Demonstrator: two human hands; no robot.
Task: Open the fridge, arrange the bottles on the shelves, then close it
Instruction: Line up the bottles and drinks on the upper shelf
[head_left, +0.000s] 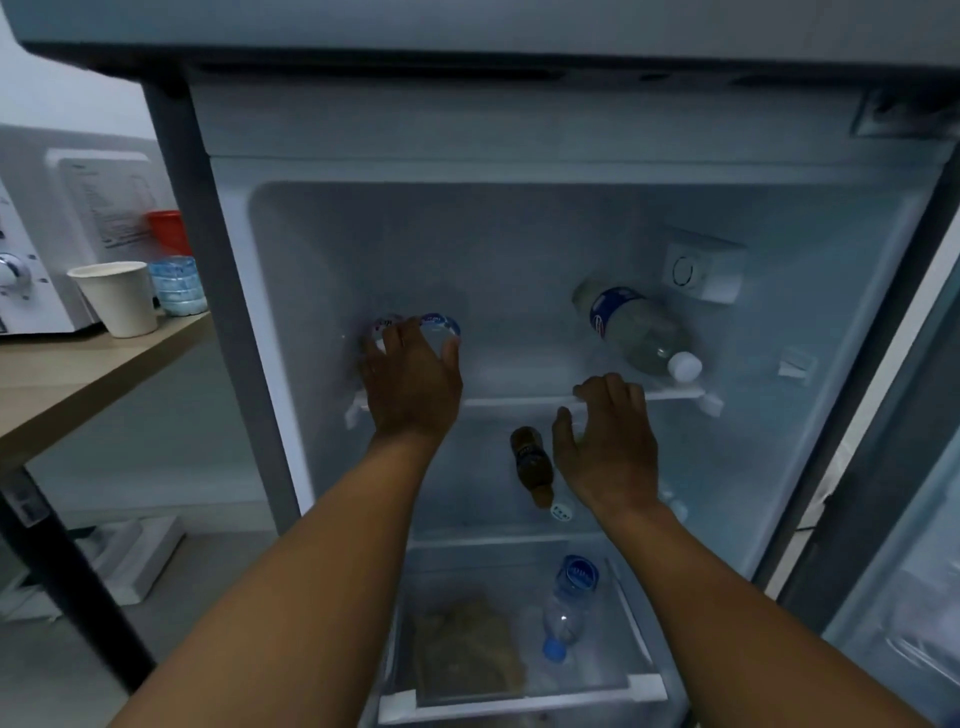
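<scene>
Head view: fridge (519, 218) open; left hand (413, 374) grips bottles (439, 325) on shelf (519, 402); right hand (605, 447) fingers relaxed, apart.

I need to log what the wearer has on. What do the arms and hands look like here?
Both forearms are bare as far as the frame shows, no sleeves visible. The left hand and right hand wear no gloves; no watch, ring or bracelet is visible.
</scene>
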